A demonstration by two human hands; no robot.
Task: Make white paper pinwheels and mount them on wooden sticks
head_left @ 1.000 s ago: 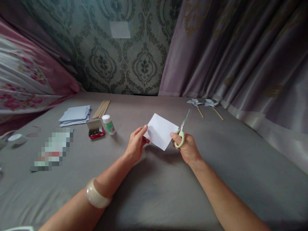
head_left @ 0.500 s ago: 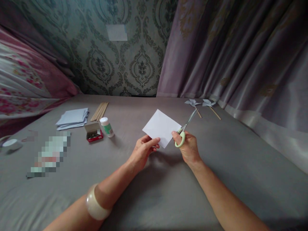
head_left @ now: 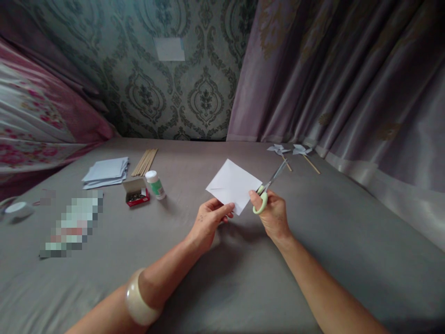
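A square sheet of white paper (head_left: pixel 233 183) is held up above the grey cloth, turned corner-up, with a short line running in from its left corner. My left hand (head_left: pixel 210 220) pinches its lower edge, thumb on top and fingers beneath. In my right hand (head_left: pixel 273 213) is a pair of scissors (head_left: pixel 274 176) with pale green handles, the blades pointing up and away to the right. The right thumb sits beside the paper's right corner; whether it presses on the sheet I cannot tell.
Left of my hands lie a paper stack (head_left: pixel 106 172), wooden sticks (head_left: pixel 145 162), a small red box (head_left: pixel 136 194) of metal pieces, a white-capped bottle (head_left: pixel 155 185), a blurred packet (head_left: pixel 74 225) and a tape roll (head_left: pixel 18 211). Two paper pinwheels (head_left: pixel 301 150) lie at the back right.
The line at the paper's left corner now shows more clearly. My left thumb has shifted slightly right along the lower edge. Both hands otherwise stay in place.
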